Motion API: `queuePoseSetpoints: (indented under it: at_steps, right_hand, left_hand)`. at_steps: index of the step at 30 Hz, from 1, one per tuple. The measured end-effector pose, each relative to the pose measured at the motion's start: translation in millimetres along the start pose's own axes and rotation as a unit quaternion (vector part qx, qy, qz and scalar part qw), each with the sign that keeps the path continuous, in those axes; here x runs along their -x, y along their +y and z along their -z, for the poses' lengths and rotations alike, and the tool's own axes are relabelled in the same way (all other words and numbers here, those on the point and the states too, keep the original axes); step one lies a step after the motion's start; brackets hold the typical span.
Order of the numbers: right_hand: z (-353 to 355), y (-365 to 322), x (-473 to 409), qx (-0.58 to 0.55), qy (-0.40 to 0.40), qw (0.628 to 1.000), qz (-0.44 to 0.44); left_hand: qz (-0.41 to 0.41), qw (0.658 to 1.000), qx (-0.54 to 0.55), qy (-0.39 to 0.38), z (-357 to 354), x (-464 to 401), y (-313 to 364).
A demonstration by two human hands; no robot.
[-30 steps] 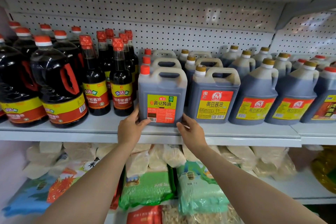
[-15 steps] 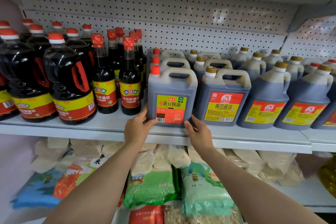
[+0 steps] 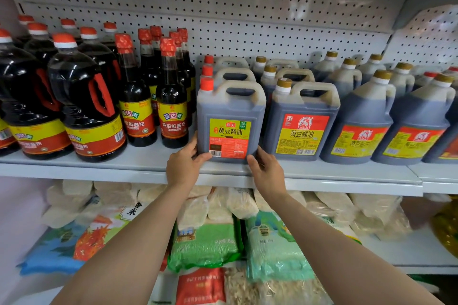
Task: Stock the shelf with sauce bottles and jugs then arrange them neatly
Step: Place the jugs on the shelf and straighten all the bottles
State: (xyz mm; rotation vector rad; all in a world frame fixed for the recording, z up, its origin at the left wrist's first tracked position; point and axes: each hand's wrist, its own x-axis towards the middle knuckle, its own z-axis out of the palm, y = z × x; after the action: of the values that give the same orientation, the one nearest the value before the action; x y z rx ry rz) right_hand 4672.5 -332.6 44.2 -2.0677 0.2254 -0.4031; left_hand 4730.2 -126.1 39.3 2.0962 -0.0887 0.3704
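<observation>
Hands (image 3: pixel 184 164) (image 3: pixel 266 172) gripping jug (image 3: pixel 230 116) near shelf edge (image 3: pixel 99 173)

**Labels readable on the sauce shelf**

The front red-capped jug (image 3: pixel 230 121) carries a green-and-red label reading 海天 and 黄豆酱油. The gold-capped jug (image 3: pixel 301 121) just beside it shows 黄豆酱油 on yellow beneath a red logo panel. The slim bottle (image 3: pixel 172 106) reads 味达美 and 味极鲜酱油. On the lower shelf, a white bag (image 3: pixel 128 210) shows 米. Finer print is too small to read.
</observation>
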Motion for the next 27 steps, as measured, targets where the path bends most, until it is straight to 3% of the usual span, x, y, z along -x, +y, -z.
queuePoseSetpoints:
  at_steps: [27]
  right_hand:
    - [2.8, 0.8, -6.5, 0.044, -0.021, 0.999, 0.006]
  left_hand:
    - [0.001, 1.000, -0.018, 0.006, -1.3, 8.4, 8.3]
